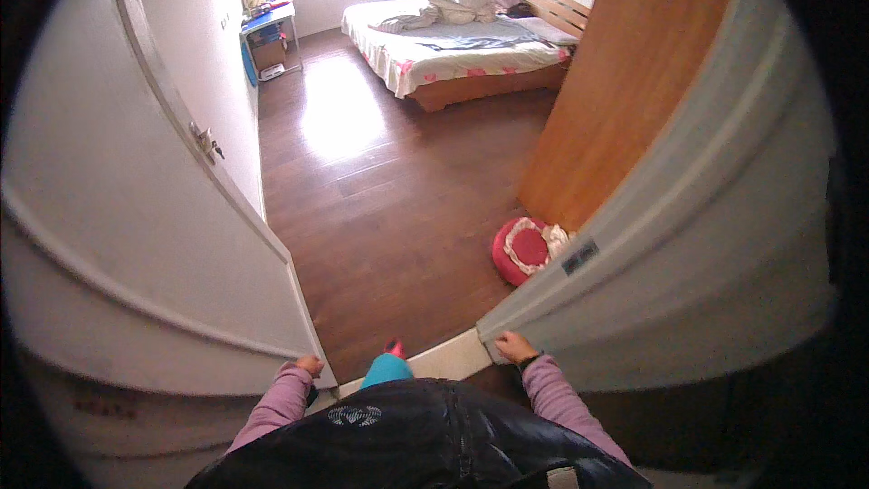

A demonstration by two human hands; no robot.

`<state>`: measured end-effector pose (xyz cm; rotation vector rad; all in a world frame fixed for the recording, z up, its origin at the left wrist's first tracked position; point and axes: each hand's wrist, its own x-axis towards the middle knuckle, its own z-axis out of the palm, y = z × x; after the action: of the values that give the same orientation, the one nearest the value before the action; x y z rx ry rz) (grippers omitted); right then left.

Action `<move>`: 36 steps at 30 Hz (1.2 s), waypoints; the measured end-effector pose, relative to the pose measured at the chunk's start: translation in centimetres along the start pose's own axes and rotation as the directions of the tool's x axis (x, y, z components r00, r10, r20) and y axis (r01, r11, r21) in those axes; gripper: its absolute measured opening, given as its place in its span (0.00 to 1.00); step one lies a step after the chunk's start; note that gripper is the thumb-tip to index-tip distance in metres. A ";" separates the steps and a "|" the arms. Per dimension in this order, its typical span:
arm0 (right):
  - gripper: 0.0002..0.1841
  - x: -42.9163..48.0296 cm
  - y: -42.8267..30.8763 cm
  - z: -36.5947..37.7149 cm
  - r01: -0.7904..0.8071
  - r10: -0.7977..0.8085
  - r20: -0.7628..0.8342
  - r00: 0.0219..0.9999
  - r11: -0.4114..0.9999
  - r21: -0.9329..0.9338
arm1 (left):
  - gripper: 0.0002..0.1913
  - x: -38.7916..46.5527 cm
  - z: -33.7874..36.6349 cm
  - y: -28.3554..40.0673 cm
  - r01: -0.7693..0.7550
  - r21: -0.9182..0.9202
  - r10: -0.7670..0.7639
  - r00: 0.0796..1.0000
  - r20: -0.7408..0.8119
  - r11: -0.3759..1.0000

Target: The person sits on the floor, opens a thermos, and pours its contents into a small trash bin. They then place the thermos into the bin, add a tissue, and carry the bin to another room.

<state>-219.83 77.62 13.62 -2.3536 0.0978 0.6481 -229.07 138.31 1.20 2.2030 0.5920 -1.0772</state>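
My left hand [310,365] hangs low in front of me, beside the lower edge of the open white door [197,272]; no object shows in it. Loosely curled and holding nothing that I can see, my right hand [516,347] is near the foot of the white door frame [543,299]. A dark band circles the right wrist. Between the hands, a leg in teal trousers [389,369] and a pink shoe [394,348] reach over the pale threshold [448,356].
Brown wooden flooring [407,217] runs to a bed [461,58] with rumpled bedding. A small desk [270,19] stands by the left wall. On the right are a tall wooden panel [631,81] and a red round stool or cushion [506,251]. Keys hang at the door handle [207,142].
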 end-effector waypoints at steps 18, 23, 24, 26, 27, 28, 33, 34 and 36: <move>0.14 47.0 -9.4 -16.9 -0.272 0.228 0.217 0.949 0.941 0.202 | 0.18 33.3 -39.7 44.1 -0.411 0.202 0.456 0.831 -0.319 0.889; 0.14 58.3 -4.6 -24.4 0.384 0.013 0.500 0.866 0.622 -0.682 | 0.16 46.1 -48.0 56.9 -0.300 -0.274 0.235 0.940 -0.248 0.914; 0.15 61.5 -4.7 -26.8 0.441 -0.104 0.502 0.859 0.647 -0.621 | 0.16 48.3 -49.7 59.1 -0.287 -0.243 0.244 0.950 -0.194 0.926; 0.18 66.7 -5.7 -32.1 0.553 -0.175 0.559 0.810 0.547 -0.629 | 0.16 51.2 -51.7 62.4 -0.472 0.230 0.516 0.832 -0.203 0.851; 0.16 69.4 -7.0 -34.2 0.077 0.047 0.221 0.974 0.850 -0.521 | 0.15 52.4 -52.6 64.1 -0.506 0.449 0.636 0.745 -0.201 0.736; 0.14 72.0 -8.6 -36.3 -0.237 0.224 -0.080 0.971 0.943 -0.234 | 0.15 53.8 -53.7 66.2 -0.417 0.823 0.760 0.650 -0.028 0.386; 0.15 84.5 -17.0 -47.9 -0.308 0.334 -0.047 0.941 0.908 0.283 | 0.15 63.7 -58.9 78.3 -0.177 -0.551 0.186 0.982 -0.040 0.816; 0.14 86.5 -18.2 -49.8 -0.251 0.268 -0.085 0.960 0.953 0.171 | 0.15 66.3 -60.7 80.8 -0.135 -0.699 0.249 0.966 0.064 0.702; 0.12 89.5 -19.6 -51.9 -0.192 0.211 -0.213 0.954 0.976 0.107 | 0.14 71.2 -64.6 85.9 0.062 -0.904 0.382 0.893 0.240 0.423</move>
<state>-114.93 68.63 16.01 -2.3440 0.4634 0.4612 -100.43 130.18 2.49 0.9856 0.5455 -0.7776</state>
